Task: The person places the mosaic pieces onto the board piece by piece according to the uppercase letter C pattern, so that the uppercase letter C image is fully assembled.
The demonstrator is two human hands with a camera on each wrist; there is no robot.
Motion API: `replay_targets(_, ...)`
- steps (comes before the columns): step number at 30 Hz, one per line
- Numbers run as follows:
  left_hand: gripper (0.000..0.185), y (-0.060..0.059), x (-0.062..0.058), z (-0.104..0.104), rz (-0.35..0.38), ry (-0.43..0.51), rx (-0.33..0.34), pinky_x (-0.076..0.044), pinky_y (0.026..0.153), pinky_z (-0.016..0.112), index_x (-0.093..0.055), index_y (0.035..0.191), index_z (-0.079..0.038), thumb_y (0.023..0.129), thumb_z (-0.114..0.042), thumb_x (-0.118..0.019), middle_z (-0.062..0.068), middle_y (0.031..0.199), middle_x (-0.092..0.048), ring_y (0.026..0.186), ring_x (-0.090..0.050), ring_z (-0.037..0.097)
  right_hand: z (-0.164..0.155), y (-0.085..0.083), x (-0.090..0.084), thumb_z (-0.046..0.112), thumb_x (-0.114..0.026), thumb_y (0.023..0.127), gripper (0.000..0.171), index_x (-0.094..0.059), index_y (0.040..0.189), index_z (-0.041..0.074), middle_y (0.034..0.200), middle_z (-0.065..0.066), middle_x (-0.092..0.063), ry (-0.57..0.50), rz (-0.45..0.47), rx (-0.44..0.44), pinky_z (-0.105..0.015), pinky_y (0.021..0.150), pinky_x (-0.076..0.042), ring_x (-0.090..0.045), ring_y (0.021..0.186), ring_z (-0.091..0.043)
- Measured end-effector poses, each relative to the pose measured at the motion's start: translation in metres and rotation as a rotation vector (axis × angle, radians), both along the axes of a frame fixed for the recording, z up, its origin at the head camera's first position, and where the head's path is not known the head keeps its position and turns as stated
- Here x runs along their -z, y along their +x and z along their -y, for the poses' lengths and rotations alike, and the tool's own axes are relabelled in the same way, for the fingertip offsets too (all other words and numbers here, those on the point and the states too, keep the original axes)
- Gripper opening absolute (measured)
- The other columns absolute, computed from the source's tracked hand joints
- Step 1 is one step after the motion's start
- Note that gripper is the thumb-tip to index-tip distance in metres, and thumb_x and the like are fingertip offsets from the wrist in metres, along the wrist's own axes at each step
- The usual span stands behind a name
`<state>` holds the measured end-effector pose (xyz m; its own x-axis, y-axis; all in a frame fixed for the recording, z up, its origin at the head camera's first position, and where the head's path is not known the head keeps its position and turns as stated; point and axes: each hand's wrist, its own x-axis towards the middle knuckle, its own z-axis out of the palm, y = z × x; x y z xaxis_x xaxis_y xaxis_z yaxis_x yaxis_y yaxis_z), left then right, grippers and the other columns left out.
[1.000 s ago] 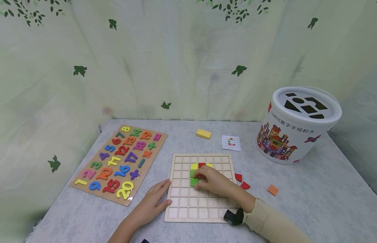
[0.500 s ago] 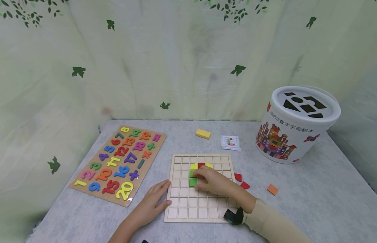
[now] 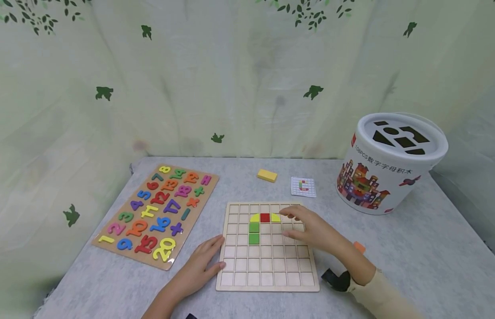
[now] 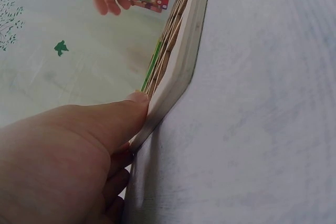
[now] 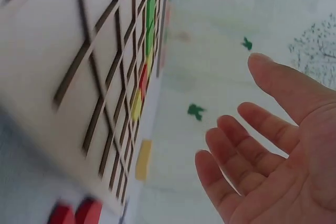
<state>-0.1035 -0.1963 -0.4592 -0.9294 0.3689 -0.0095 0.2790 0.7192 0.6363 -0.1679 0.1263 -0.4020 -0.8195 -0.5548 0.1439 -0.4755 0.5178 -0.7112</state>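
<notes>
A wooden grid board [image 3: 247, 266] lies on the table. In its cells sit two green squares [image 3: 254, 227], a red square [image 3: 265, 218] and two yellow pieces [image 3: 275, 218], each with a rounded corner. My left hand [image 3: 199, 265] rests against the board's left edge, thumb at the rim in the left wrist view. Over the board's right side hovers my right hand [image 3: 313, 228], fingers loosely bent and apart, holding nothing. Two red pieces [image 5: 88, 212] lie beside the board in the right wrist view; my right arm hides them in the head view.
A number puzzle board [image 3: 209, 195] lies at left. Behind the grid board are a yellow block [image 3: 267, 176] and a small pattern card [image 3: 303, 187]. A large white bucket [image 3: 387, 173] stands back right. An orange square [image 3: 359, 247] is partly behind my right forearm.
My right hand has lifted off the green squares and moved right, uncovering them and the red square. The left hand stays at the board's edge.
</notes>
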Motion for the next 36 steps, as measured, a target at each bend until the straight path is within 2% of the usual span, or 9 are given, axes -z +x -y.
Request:
replay_targets(7, 0.064, -0.001, 0.0, -0.001, 0.002, -0.006, -0.004, -0.025, 0.101, 0.047, -0.03, 0.141, -0.011, 0.089, -0.038, -0.054, 0.003, 0.144, -0.028, 0.131, -0.023, 0.026, -0.034, 0.001, 0.008, 0.02, -0.068, 0.081, 0.046, -0.052, 0.122, 0.01, 0.118, -0.005, -0.053, 0.066, 0.028, 0.142, -0.044, 0.083, -0.045, -0.05, 0.103, -0.026)
replay_targets(16, 0.063, -0.001, 0.0, -0.001, -0.001, -0.006, -0.002, -0.026, 0.101, 0.047, -0.03, 0.141, -0.01, 0.089, -0.036, -0.055, 0.004, 0.144, -0.028, 0.13, -0.023, 0.026, -0.058, -0.001, 0.032, 0.018, -0.069, 0.08, 0.042, -0.055, 0.118, 0.005, 0.11, -0.003, -0.055, 0.099, 0.076, 0.166, -0.039, 0.084, -0.045, -0.052, 0.099, -0.021)
replay_targets(22, 0.063, -0.001, -0.001, -0.001, -0.002, -0.008, 0.0, -0.026, 0.101, 0.047, -0.03, 0.141, -0.009, 0.089, -0.035, -0.055, 0.005, 0.144, -0.028, 0.13, -0.023, 0.026, -0.06, -0.005, 0.042, 0.018, -0.068, 0.081, 0.026, -0.062, 0.105, 0.008, 0.096, 0.002, -0.055, 0.146, 0.054, 0.194, -0.037, 0.079, -0.046, -0.051, 0.09, -0.015)
replay_targets(26, 0.063, -0.001, -0.001, -0.001, -0.003, -0.008, 0.001, -0.026, 0.101, 0.047, -0.031, 0.141, -0.009, 0.089, -0.036, -0.055, 0.004, 0.144, -0.028, 0.13, -0.023, 0.026, -0.06, -0.007, 0.043, 0.018, -0.067, 0.082, 0.02, -0.063, 0.099, 0.008, 0.09, 0.003, -0.054, 0.179, 0.052, 0.209, -0.034, 0.072, -0.046, -0.049, 0.082, -0.013)
replay_targets(32, 0.064, 0.0, 0.0, 0.0, -0.007, -0.007, 0.008, -0.026, 0.101, 0.046, -0.03, 0.141, -0.009, 0.089, -0.037, -0.054, 0.004, 0.144, -0.028, 0.13, -0.023, 0.026, -0.059, -0.006, 0.041, 0.017, -0.067, 0.082, 0.02, -0.063, 0.1, 0.009, 0.094, 0.0, -0.056, 0.184, 0.047, 0.25, -0.033, 0.074, -0.047, -0.051, 0.085, -0.015)
replay_targets(36, 0.064, 0.0, 0.0, -0.001, -0.008, -0.006, 0.008, -0.026, 0.101, 0.047, -0.03, 0.141, -0.008, 0.089, -0.037, -0.054, 0.004, 0.144, -0.028, 0.13, -0.023, 0.026, -0.054, -0.002, 0.033, 0.014, -0.068, 0.081, 0.022, -0.062, 0.102, 0.008, 0.095, 0.0, -0.057, 0.146, 0.023, 0.247, -0.032, 0.073, -0.048, -0.052, 0.086, -0.016)
